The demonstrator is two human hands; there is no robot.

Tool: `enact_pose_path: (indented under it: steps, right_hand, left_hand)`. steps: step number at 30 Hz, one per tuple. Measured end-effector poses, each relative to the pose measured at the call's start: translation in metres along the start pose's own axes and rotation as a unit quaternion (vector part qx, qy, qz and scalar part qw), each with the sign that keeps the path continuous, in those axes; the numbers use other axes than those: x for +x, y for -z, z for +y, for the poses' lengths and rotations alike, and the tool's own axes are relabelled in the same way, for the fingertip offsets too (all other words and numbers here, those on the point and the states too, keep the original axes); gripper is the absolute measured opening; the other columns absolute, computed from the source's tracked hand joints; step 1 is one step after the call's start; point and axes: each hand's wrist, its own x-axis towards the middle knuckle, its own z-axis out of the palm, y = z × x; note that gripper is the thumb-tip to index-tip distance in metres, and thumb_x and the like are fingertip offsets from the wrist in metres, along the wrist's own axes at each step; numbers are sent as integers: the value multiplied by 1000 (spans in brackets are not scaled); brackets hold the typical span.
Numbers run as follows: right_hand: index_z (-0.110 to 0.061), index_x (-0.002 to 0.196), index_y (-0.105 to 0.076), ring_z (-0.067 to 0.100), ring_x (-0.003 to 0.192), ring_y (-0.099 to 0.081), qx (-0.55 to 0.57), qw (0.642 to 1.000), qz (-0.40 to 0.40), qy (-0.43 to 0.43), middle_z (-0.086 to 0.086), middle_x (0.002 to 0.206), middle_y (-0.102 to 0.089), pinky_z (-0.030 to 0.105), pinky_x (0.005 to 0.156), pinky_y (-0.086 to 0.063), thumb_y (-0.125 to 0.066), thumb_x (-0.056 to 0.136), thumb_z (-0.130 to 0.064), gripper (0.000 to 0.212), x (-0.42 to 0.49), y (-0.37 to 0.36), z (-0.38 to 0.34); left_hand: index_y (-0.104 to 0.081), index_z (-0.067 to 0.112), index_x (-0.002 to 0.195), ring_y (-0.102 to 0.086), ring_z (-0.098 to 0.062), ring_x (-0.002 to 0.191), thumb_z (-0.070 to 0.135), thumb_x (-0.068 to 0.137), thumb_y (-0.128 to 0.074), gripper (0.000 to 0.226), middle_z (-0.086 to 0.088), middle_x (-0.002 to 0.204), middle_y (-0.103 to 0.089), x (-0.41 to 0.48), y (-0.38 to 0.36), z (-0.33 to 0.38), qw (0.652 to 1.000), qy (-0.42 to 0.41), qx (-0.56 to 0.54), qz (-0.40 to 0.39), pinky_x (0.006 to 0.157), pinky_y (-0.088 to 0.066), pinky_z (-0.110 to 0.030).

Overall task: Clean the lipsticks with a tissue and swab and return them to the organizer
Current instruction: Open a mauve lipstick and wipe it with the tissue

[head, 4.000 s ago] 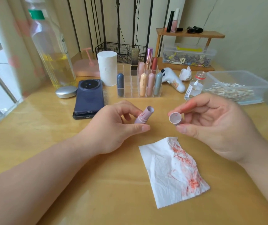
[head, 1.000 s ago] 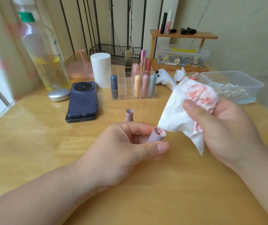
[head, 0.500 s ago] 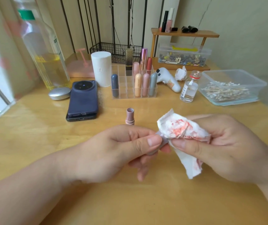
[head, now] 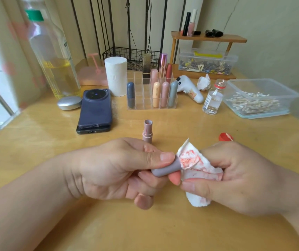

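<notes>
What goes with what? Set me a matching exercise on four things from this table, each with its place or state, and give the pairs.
Things:
1. mauve cap
2. uncapped lipstick
3. tissue
4. cotton swabs

Places or states:
A. lying in the clear tub at the right
B. gripped by the left hand
C. standing upright on the table
D. bunched in the right hand, stained red

Pairs: 1-B, 2-C, 3-D, 4-A.
</notes>
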Motion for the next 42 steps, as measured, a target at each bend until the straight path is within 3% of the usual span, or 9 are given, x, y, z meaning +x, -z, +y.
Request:
enact_pose_path:
  steps: [4, 8, 13, 19, 27, 32, 35, 37, 42]
  right_hand:
    - [-34, 70, -73, 9, 54, -50, 9, 999, 41, -4, 2, 56, -58, 26, 51, -41, -69, 90, -32, 21, 1, 2, 2]
    - [-19, 63, -68, 13, 43, -49, 63, 996, 37, -43, 4, 52, -54, 23, 41, -38, -66, 88, -29, 27, 2, 6, 2]
    - [3, 107, -71, 20, 46, -51, 141, 987, 54, -56, 7, 58, -57, 26, 42, -39, -64, 88, -23, 33, 3, 6, 7]
    - [-42, 104, -73, 5, 52, -59, -142, 972, 137, 127, -10, 59, -62, 12, 54, -45, -59, 95, -21, 27, -1, 4, -2]
    - [-20, 77, -62, 19, 51, -47, -287, 927, 156, 185, -1, 58, -51, 35, 47, -41, -54, 99, -12, 24, 6, 5, 10]
    - [-37, 125, -67, 11, 50, -55, -53, 985, 137, 87, -5, 58, -57, 18, 52, -46, -55, 100, -29, 29, 2, -8, 0]
    - [-47, 94, -77, 15, 38, -54, 143, 982, 121, -3, 3, 47, -58, 22, 39, -41, -63, 91, -36, 18, 2, -10, -8]
    - [-40, 82, -79, 15, 29, -49, 230, 969, 85, -27, 7, 40, -52, 18, 35, -38, -64, 90, -36, 17, 5, -10, -14]
    - [-14, 122, -70, 17, 26, -30, 393, 919, -12, -34, 14, 39, -37, 20, 35, -40, -65, 91, -39, 41, 4, -9, -14]
  left_hand:
    - [-63, 10, 76, -29, -13, 52, 33, 99, -57, 34, 0, 61, -28, 7, -12, -6, 980, -49, 143, 129, 56, -40, -29]
    - [-68, 26, 93, -47, -6, 56, 61, 96, -46, 42, 12, 62, -53, 4, -24, -6, 810, -72, 507, 285, 57, -42, -21]
    - [-66, 29, 102, -60, -9, 77, 54, 99, -43, 34, 12, 83, -65, 4, -27, -7, 668, -173, 643, 333, 67, -45, -24]
    - [-63, 7, 82, -40, -19, 47, 70, 89, -43, 66, -5, 56, -45, 8, -23, -2, 984, 21, 75, 160, 49, -37, -27]
    - [-42, 23, 63, -14, -8, 44, 63, 87, -57, 49, 7, 58, -18, 6, -34, 5, 976, 28, -94, 194, 33, -19, -14]
    - [-46, 21, 64, -16, -11, 45, 55, 85, -58, 42, 5, 58, -24, 15, -47, 1, 952, -86, -17, 293, 36, -21, -14]
    - [-55, 23, 71, -30, -11, 45, 64, 89, -49, 45, 12, 57, -36, 13, -46, -6, 878, -166, 248, 374, 43, -29, -21]
    - [-55, 29, 85, -39, -6, 54, 59, 96, -39, 36, 14, 63, -44, 6, -42, -6, 723, -229, 521, 391, 51, -34, -22]
    - [-52, 18, 100, -45, -7, 61, 48, 101, -40, 33, 15, 75, -46, 5, -33, -2, 519, -268, 705, 403, 52, -43, -34]
